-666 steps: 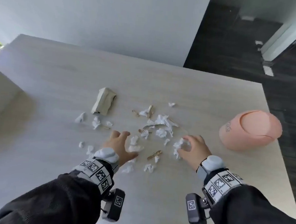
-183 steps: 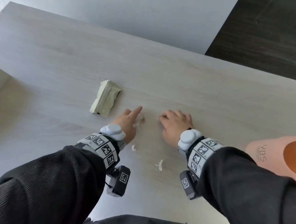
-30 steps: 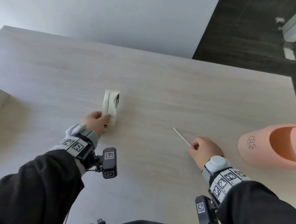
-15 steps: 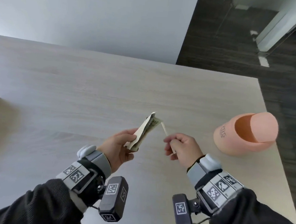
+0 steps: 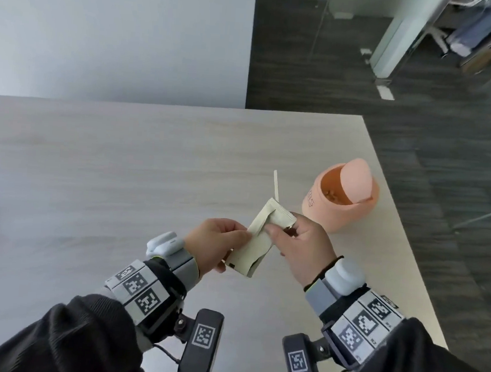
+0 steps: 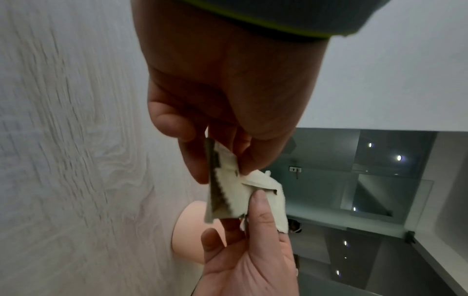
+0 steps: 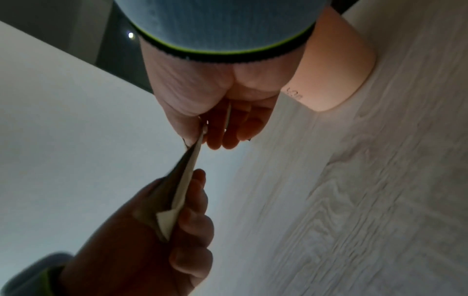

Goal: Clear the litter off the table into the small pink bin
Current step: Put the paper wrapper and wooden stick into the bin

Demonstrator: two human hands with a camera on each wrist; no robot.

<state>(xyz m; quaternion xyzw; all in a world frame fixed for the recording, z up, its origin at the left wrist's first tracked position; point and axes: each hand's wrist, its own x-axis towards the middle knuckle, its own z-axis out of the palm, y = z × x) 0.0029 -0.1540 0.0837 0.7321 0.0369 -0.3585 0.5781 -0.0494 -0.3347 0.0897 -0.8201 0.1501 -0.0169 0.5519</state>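
A flat, pale crumpled wrapper (image 5: 259, 245) hangs above the table, held between both hands. My left hand (image 5: 243, 238) pinches its lower end, seen close in the left wrist view as the wrapper (image 6: 228, 196). My right hand (image 5: 279, 231) pinches the upper end and also grips a thin white stick (image 5: 275, 185), which pokes up behind the wrapper. In the right wrist view the stick (image 7: 228, 114) runs through the curled fingers. The small pink bin (image 5: 323, 217) stands just right of the hands, its swing lid tipped open with litter inside.
The light wooden table (image 5: 124, 162) ends at its right edge just beyond the bin, with dark floor past it. A white wall rises behind the far edge. The bin (image 7: 329, 80) sits close behind my right wrist.
Half a second ago only my left hand held the wrapper and my right held the stick beside it. Now my right fingers pinch the wrapper too, and both hands sit closer to the bin.
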